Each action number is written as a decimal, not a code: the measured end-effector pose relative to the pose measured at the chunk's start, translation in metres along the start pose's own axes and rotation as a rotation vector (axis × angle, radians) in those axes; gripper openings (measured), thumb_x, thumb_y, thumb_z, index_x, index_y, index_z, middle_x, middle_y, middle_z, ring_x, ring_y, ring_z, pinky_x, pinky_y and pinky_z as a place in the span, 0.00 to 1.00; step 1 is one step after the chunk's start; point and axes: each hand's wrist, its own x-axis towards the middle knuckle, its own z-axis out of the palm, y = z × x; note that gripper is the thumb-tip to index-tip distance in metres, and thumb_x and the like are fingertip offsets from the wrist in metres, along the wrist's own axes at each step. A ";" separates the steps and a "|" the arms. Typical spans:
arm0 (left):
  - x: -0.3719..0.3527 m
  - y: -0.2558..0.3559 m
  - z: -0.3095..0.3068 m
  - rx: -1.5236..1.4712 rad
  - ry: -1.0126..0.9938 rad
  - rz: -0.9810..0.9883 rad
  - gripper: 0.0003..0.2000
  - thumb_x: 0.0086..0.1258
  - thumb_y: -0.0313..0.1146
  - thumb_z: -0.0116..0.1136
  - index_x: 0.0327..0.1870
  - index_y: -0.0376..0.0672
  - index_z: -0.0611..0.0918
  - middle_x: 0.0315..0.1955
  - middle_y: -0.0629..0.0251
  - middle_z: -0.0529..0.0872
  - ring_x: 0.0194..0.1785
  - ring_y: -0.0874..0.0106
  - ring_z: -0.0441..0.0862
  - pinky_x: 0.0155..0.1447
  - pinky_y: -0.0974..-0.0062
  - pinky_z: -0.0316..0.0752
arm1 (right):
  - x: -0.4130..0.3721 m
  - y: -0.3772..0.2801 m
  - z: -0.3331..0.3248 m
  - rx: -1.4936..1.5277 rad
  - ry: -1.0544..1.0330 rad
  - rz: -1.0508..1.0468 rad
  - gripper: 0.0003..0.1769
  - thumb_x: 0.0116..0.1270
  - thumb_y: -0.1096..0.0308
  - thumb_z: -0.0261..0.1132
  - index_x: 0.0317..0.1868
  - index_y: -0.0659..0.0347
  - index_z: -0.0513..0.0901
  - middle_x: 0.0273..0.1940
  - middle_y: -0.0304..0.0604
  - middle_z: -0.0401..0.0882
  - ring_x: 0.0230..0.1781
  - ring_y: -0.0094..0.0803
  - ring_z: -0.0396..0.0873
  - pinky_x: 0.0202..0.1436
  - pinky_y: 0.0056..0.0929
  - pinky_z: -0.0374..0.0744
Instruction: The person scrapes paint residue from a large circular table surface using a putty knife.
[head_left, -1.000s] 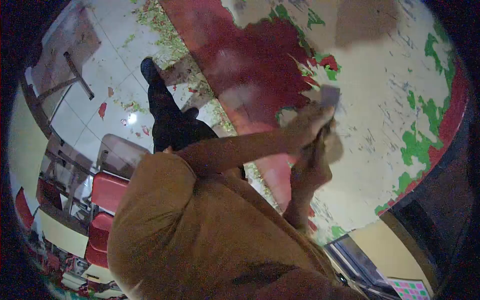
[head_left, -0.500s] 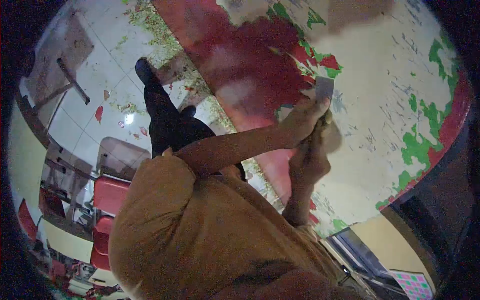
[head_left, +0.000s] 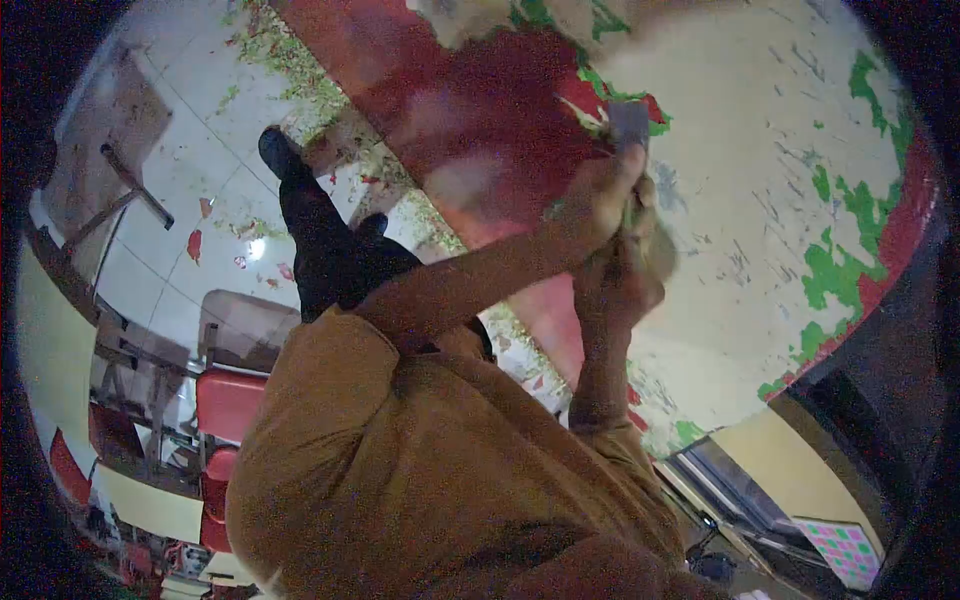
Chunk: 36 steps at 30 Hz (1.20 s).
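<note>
A scraper with a flat grey blade is pressed to the painted wall, at the edge between red paint and bare cream surface. My left hand is closed round it just behind the blade. Below, my right hand is closed about the lower handle, close against the left. Most of the handle is hidden by my fingers. Beside the blade, a loose strip of red and green paint curls off the wall.
Paint flakes litter the tiled floor along the wall's foot. Red chairs and pale tabletops stand at the left. Green paint patches remain on the wall at right. Framed panels lean near the lower right.
Both hands and the scraper have shifted up and slightly left in view, and the blade now overlaps the red and green paint edge. The whole view has also shifted a little.
</note>
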 end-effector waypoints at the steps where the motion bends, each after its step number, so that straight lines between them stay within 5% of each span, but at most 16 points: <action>1: 0.002 -0.004 0.000 0.113 0.000 0.095 0.19 0.71 0.52 0.44 0.26 0.46 0.73 0.16 0.72 0.74 0.18 0.78 0.69 0.24 0.76 0.68 | 0.002 -0.002 -0.001 0.014 0.007 -0.007 0.21 0.62 0.69 0.57 0.56 0.58 0.76 0.35 0.52 0.82 0.24 0.31 0.81 0.28 0.29 0.78; 2: 0.004 -0.017 -0.003 0.228 0.006 0.194 0.20 0.72 0.51 0.42 0.26 0.45 0.73 0.17 0.71 0.74 0.21 0.78 0.71 0.27 0.75 0.68 | 0.004 -0.004 -0.001 0.027 0.013 -0.015 0.21 0.63 0.70 0.57 0.57 0.59 0.75 0.34 0.53 0.82 0.25 0.29 0.82 0.29 0.28 0.78; 5: 0.004 -0.046 -0.015 0.028 -0.137 0.060 0.21 0.70 0.55 0.44 0.25 0.47 0.73 0.13 0.71 0.70 0.15 0.76 0.66 0.20 0.78 0.64 | -0.012 -0.013 -0.010 0.282 0.159 0.101 0.21 0.62 0.73 0.56 0.57 0.61 0.75 0.32 0.54 0.81 0.27 0.30 0.82 0.29 0.28 0.77; 8: -0.008 -0.023 -0.002 0.128 -0.049 -0.254 0.23 0.72 0.51 0.40 0.20 0.45 0.73 0.15 0.71 0.72 0.20 0.78 0.69 0.26 0.76 0.65 | -0.020 -0.018 -0.012 0.227 0.043 0.221 0.21 0.63 0.78 0.53 0.57 0.64 0.75 0.35 0.51 0.83 0.31 0.30 0.82 0.32 0.26 0.77; 9: -0.010 -0.013 0.000 0.114 -0.077 -0.250 0.23 0.72 0.52 0.41 0.20 0.45 0.72 0.15 0.71 0.72 0.19 0.78 0.69 0.25 0.76 0.65 | -0.016 -0.017 -0.006 0.173 -0.024 0.239 0.21 0.63 0.78 0.53 0.57 0.64 0.74 0.37 0.50 0.84 0.32 0.30 0.83 0.33 0.25 0.78; 10: -0.012 -0.005 -0.001 0.102 -0.100 -0.245 0.24 0.72 0.53 0.41 0.20 0.45 0.72 0.15 0.71 0.72 0.19 0.78 0.69 0.25 0.76 0.65 | -0.016 -0.009 0.009 0.321 0.198 0.065 0.20 0.63 0.78 0.52 0.57 0.63 0.75 0.35 0.49 0.84 0.30 0.29 0.82 0.33 0.25 0.78; 13: -0.011 -0.021 -0.003 0.079 -0.173 -0.189 0.25 0.72 0.55 0.41 0.19 0.46 0.71 0.14 0.70 0.71 0.18 0.78 0.68 0.24 0.76 0.65 | -0.016 -0.007 -0.006 0.382 0.184 0.142 0.19 0.63 0.76 0.55 0.55 0.61 0.77 0.32 0.51 0.82 0.27 0.29 0.81 0.30 0.28 0.77; 14: -0.010 -0.027 -0.005 0.047 -0.156 -0.172 0.24 0.72 0.55 0.41 0.20 0.46 0.71 0.15 0.69 0.72 0.18 0.77 0.68 0.24 0.76 0.65 | -0.019 -0.005 -0.011 0.316 0.018 0.224 0.18 0.62 0.72 0.57 0.54 0.59 0.78 0.32 0.52 0.82 0.27 0.33 0.82 0.30 0.30 0.77; 17: 0.000 0.005 -0.005 -0.093 -0.003 -0.122 0.24 0.71 0.56 0.41 0.22 0.46 0.71 0.16 0.68 0.72 0.20 0.77 0.70 0.25 0.76 0.66 | 0.015 -0.006 -0.004 0.114 -0.222 0.033 0.18 0.62 0.69 0.58 0.54 0.57 0.77 0.33 0.50 0.82 0.30 0.37 0.84 0.32 0.31 0.78; 18: 0.007 0.009 -0.009 -0.160 -0.066 -0.078 0.22 0.71 0.55 0.42 0.25 0.46 0.71 0.16 0.69 0.71 0.20 0.77 0.70 0.25 0.76 0.67 | 0.021 -0.006 0.005 0.258 0.023 -0.105 0.18 0.61 0.69 0.59 0.53 0.56 0.78 0.31 0.49 0.82 0.28 0.42 0.82 0.30 0.32 0.78; 21: -0.004 -0.011 -0.012 0.349 -0.025 -0.151 0.20 0.72 0.53 0.43 0.25 0.46 0.71 0.16 0.70 0.71 0.21 0.78 0.70 0.26 0.76 0.67 | -0.003 -0.013 -0.007 0.232 0.080 0.107 0.17 0.59 0.71 0.58 0.50 0.57 0.79 0.29 0.49 0.81 0.24 0.43 0.80 0.27 0.34 0.77; 24: -0.006 -0.020 0.001 -0.037 -0.081 -0.160 0.21 0.72 0.53 0.42 0.24 0.46 0.71 0.18 0.70 0.73 0.22 0.78 0.71 0.27 0.76 0.67 | -0.008 -0.011 -0.006 0.259 0.148 0.114 0.16 0.59 0.71 0.59 0.49 0.57 0.80 0.30 0.50 0.81 0.24 0.43 0.80 0.28 0.33 0.77; 27: 0.001 0.005 -0.008 -0.009 -0.076 -0.310 0.22 0.72 0.53 0.41 0.24 0.46 0.73 0.20 0.71 0.74 0.25 0.79 0.72 0.29 0.78 0.68 | 0.007 -0.008 0.003 0.247 0.070 0.042 0.17 0.62 0.70 0.58 0.52 0.60 0.78 0.34 0.50 0.83 0.28 0.38 0.83 0.31 0.30 0.78; 32: 0.001 -0.029 -0.008 0.291 -0.013 0.015 0.23 0.71 0.55 0.41 0.23 0.45 0.73 0.17 0.72 0.73 0.22 0.80 0.70 0.27 0.76 0.68 | -0.002 -0.017 -0.012 0.344 0.159 0.087 0.19 0.60 0.76 0.56 0.54 0.60 0.77 0.38 0.54 0.81 0.28 0.42 0.82 0.30 0.33 0.77; 36: 0.006 -0.009 -0.014 0.192 -0.073 -0.003 0.24 0.72 0.54 0.40 0.22 0.45 0.73 0.17 0.72 0.74 0.21 0.80 0.71 0.26 0.76 0.67 | 0.014 -0.013 -0.003 0.219 -0.069 0.042 0.20 0.62 0.76 0.55 0.55 0.64 0.75 0.47 0.52 0.80 0.34 0.36 0.84 0.34 0.28 0.79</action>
